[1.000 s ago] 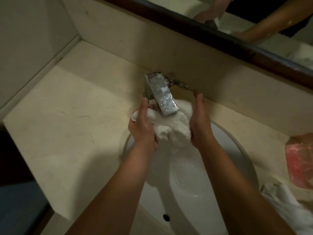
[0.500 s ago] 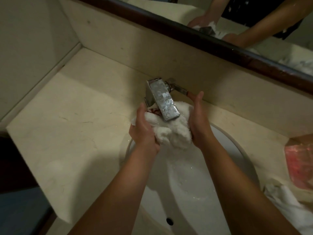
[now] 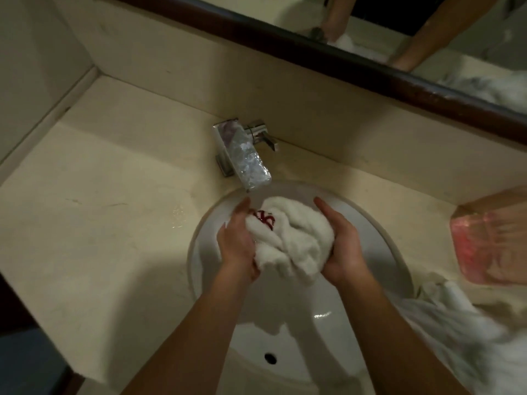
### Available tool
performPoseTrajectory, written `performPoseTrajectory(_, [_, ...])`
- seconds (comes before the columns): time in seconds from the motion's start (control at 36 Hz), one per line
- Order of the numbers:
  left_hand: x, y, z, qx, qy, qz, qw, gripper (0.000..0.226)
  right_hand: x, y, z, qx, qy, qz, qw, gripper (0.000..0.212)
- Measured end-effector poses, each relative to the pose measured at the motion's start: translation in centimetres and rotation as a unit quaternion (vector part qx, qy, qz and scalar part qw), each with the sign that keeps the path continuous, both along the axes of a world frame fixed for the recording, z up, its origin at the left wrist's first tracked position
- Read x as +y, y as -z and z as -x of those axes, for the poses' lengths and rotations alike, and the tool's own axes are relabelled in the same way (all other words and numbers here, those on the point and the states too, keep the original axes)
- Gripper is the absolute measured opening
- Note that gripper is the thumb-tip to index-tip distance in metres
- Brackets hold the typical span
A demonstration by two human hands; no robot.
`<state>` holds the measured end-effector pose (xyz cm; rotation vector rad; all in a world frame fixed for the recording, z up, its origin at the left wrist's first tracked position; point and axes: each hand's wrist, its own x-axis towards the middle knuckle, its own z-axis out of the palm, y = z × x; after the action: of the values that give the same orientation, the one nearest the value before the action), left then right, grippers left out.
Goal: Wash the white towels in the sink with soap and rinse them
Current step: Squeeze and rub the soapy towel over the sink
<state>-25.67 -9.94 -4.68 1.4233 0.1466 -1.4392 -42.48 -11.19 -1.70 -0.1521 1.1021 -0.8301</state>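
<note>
Two hands around fluffy bunched white towel over round glossy sink

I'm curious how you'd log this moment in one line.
rinse | both hands: left hand, right hand grip white towel | over sink | below faucet

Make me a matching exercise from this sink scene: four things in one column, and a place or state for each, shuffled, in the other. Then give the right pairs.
Things:
1. bunched white towel
2. faucet
3. pink packet
4. second white towel

Places or states:
A. lying on the counter at the sink's right edge
B. squeezed between the left hand and right hand over the basin
C. mounted behind the sink, spout reaching over the rim
D. on the counter at the far right, against the wall

Pairs: 1-B, 2-C, 3-D, 4-A
</note>
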Motion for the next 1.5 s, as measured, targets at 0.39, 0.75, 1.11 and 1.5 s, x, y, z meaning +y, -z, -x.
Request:
performPoseTrajectory(0.39, [-4.2, -8.0, 5.1, 0.084, 0.254, 0.217, 0.939, 0.062, 2.9, -4.3, 8.4, -0.194, 0.026, 0.057, 0.979, 0.089])
performPoseTrajectory(0.75, [-9.2, -16.8, 6.0, -0.040, 0.405, 0.172, 0.897, 0.037, 2.7, -14.0, 7.5, 0.097, -0.327, 0.214, 0.915, 0.040])
performPoseTrajectory(1.11, [-10.2, -8.9, 4.8, -0.157, 0.336, 0.049, 0.927, 0.095, 3.2, -14.2, 1.8, 0.430, -0.297, 0.358, 0.774, 0.040])
performPoseTrajectory(1.5, [-3.1, -17.2, 2.6, -0.009, 0.422, 0.294, 0.858, 0.132, 5.0, -12.3, 3.9, -0.078, -0.026, 0.120, 0.989, 0.107])
